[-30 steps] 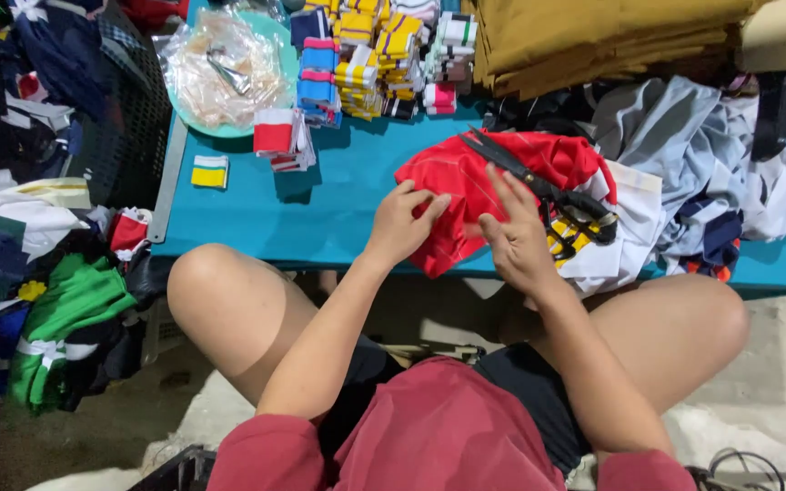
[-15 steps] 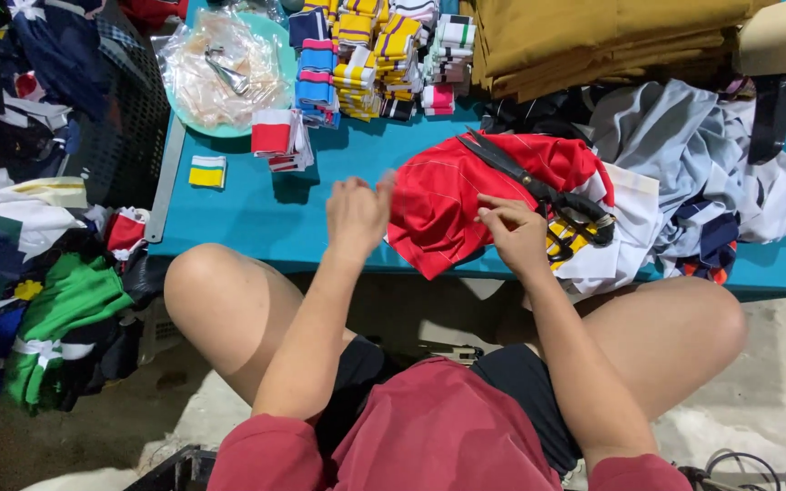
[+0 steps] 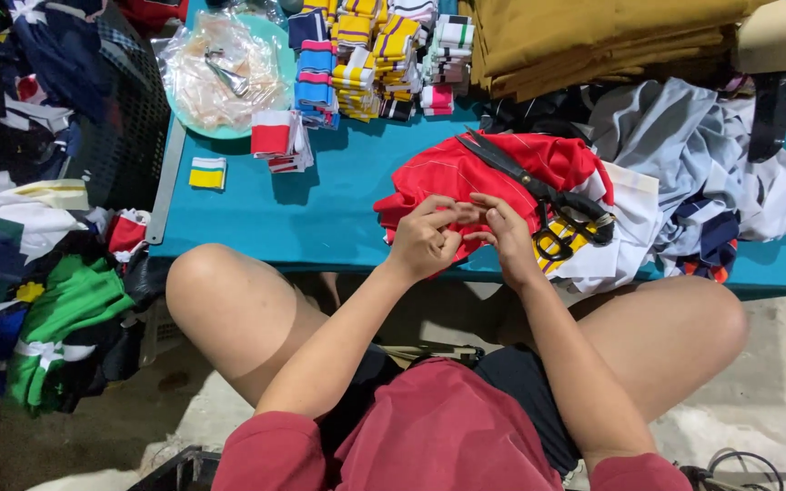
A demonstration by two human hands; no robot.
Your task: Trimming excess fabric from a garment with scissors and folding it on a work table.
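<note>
A crumpled red cloth [image 3: 466, 177] lies on the teal table [image 3: 338, 209] near its front edge. My left hand [image 3: 425, 241] and my right hand [image 3: 502, 227] meet at the cloth's near edge, fingertips pinching the red fabric between them. Large black scissors [image 3: 539, 191] rest on top of the cloth, just beyond my right hand, blades pointing far left. White and yellow fabric [image 3: 611, 241] lies under the scissors' handles.
Stacks of striped knit bands [image 3: 366, 55] stand at the table's back. A plastic bag sits on a teal plate [image 3: 225, 68]. Folded ochre fabric [image 3: 593, 36] and grey clothes [image 3: 684, 155] fill the right. Piled garments [image 3: 38, 291] lie left on the floor.
My left hand has come back from the left to the red cloth and now meets my right hand at its near edge. The cloth is bunched more tightly.
</note>
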